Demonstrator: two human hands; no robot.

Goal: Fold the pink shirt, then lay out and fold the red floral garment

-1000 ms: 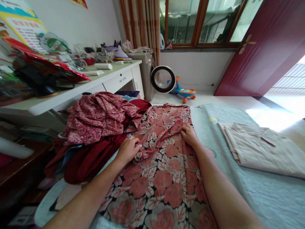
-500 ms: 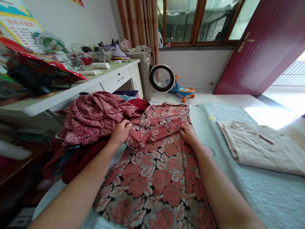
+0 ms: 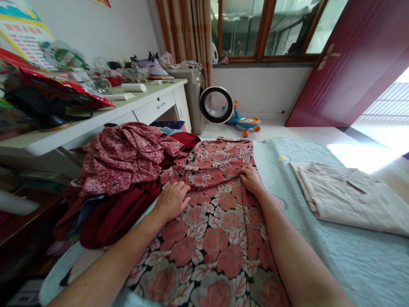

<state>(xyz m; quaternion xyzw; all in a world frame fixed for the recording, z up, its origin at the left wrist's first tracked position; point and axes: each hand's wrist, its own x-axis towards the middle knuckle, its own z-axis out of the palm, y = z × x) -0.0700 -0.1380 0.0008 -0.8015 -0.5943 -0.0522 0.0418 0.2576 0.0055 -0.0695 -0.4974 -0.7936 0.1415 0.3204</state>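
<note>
A floral garment (image 3: 217, 238) with red roses lies lengthwise over the pale blue bedding (image 3: 345, 260), wrinkled across its upper part. My left hand (image 3: 174, 199) rests on its left edge, palm down, fingers slightly apart and not pinching cloth. On the right side, my right hand (image 3: 251, 178) pinches a fold of the same garment between thumb and fingers. Beside my left hand is a heap of clothes with a red-and-white patterned piece (image 3: 124, 155) on top and dark red cloth (image 3: 118, 217) below. A folded beige garment (image 3: 351, 196) lies at the right.
A white desk (image 3: 156, 96) crowded with items stands at the left. Beyond the bed are a washing machine with its round door (image 3: 216, 105) open, a blue-and-orange ride-on toy (image 3: 244, 121) and a dark red door (image 3: 345, 64).
My left hand has let go of the garment's left edge and moved down and slightly right, its fingers now spread on the cloth. The released corner lies flatter. My right hand keeps its hold.
</note>
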